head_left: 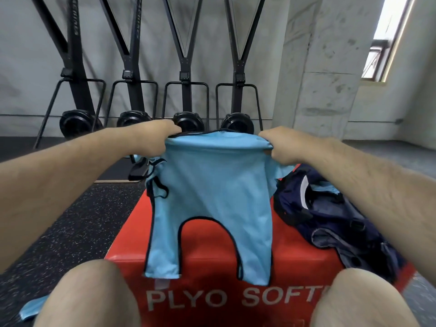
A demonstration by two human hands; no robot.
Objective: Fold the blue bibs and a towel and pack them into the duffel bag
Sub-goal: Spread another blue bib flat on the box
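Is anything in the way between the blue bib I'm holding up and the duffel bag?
Nothing visible. Both hands grip the blue bib above the red box; the duffel bag lies right beside it.

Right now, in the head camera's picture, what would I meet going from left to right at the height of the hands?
Left hand → blue bib held up between both hands → right hand → navy duffel bag lying on the red box.

Red box (212, 267), front face, below both hands: grey capitals "PLYO SOFT", last letters cut off by a knee. Black machine post (74, 17), far up and left of the left hand (153, 140): white lettering, too blurred to read.
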